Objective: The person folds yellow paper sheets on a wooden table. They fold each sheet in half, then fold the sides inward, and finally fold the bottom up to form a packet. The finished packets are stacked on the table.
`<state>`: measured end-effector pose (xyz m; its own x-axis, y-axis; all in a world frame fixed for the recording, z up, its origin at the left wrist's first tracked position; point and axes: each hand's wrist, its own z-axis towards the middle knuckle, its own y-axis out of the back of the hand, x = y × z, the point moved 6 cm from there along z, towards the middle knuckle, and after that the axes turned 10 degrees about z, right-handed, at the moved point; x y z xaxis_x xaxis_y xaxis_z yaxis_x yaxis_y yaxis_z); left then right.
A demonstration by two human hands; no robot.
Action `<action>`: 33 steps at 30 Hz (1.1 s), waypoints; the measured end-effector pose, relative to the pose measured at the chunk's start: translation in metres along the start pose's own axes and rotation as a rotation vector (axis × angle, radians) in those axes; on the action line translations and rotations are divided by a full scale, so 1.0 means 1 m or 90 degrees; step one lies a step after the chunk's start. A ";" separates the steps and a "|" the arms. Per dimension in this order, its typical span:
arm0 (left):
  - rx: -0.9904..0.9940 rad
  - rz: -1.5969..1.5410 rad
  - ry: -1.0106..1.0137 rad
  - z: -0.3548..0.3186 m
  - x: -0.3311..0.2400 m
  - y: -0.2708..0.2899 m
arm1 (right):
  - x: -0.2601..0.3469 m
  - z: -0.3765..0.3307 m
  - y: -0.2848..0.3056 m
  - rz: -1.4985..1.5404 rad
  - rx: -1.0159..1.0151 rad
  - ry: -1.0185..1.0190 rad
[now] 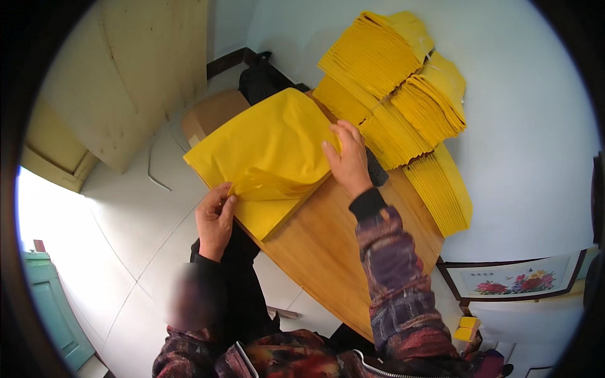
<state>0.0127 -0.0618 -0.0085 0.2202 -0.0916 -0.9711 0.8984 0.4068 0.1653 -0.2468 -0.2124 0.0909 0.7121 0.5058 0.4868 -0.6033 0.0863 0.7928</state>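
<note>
A pile of large yellow sheets [258, 217] lies on the wooden table's left part, and its top yellow sheet [265, 135] is lifted and bowed along the near edge. Between thumb and fingers, my left hand [215, 217] pinches that near edge at its left. My right hand [348, 160] is at the sheet's right edge, which lies between its thumb and curled fingers. Creases run across the sheet's right half. Whether the material is paper or thin cloth, I cannot tell.
Tall bundles of folded yellow sheets [403, 88] lean by the wall on the far right of the wooden table [340, 252]. Behind the pile are a cardboard box [217, 110] and a black bag [258, 82]. A framed flower picture [517, 280] is at the right.
</note>
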 end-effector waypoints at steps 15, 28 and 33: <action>0.050 0.070 0.025 -0.015 -0.010 0.001 | -0.050 0.016 -0.031 -0.013 0.113 -0.170; 0.092 -0.092 0.039 -0.024 -0.004 -0.002 | -0.041 -0.026 0.026 0.118 -0.111 -0.101; 0.106 -0.094 0.036 -0.022 0.003 -0.001 | -0.055 -0.096 0.049 -0.176 -0.113 -0.167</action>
<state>0.0042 -0.0420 -0.0155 0.0639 -0.0860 -0.9942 0.9707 0.2365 0.0419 -0.3497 -0.1534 0.0675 0.9094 0.2090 0.3596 -0.4128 0.3469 0.8422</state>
